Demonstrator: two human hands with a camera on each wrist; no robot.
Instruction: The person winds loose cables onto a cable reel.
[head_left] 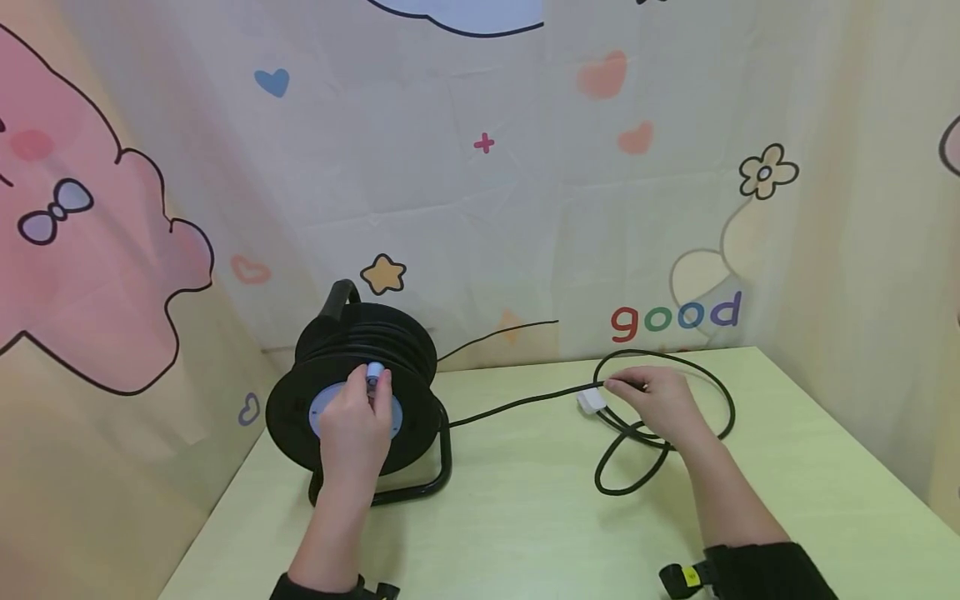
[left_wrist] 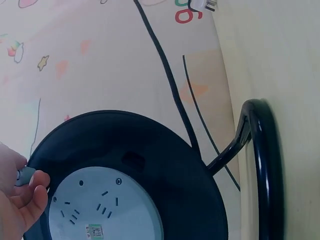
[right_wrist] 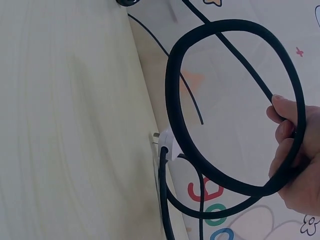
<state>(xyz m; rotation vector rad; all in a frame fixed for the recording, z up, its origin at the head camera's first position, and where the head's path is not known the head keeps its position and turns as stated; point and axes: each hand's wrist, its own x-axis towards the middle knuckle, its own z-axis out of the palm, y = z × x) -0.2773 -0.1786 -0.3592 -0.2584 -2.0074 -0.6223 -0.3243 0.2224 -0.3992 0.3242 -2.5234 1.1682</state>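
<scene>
A black cable reel (head_left: pixel 352 392) stands on its tubular frame at the left of the table. My left hand (head_left: pixel 356 417) pinches the reel's small blue-grey crank knob (head_left: pixel 374 372) near the top of the front disc. The left wrist view shows the disc's grey socket panel (left_wrist: pixel 105 210) with its slots. Off to the right, my right hand (head_left: pixel 663 400) grips the black cable (head_left: pixel 517 404) that runs out from the reel. The rest of the cable lies in loose loops by that hand, and its white plug (head_left: pixel 592 401) sits just left of the fingers.
The pale green table (head_left: pixel 525 517) backs onto a printed curtain (head_left: pixel 465 208) with hearts and the word "good". A thin dark line (head_left: pixel 495 333) shows on the curtain behind the reel. A carrying handle (head_left: pixel 341 296) rises from the reel's top.
</scene>
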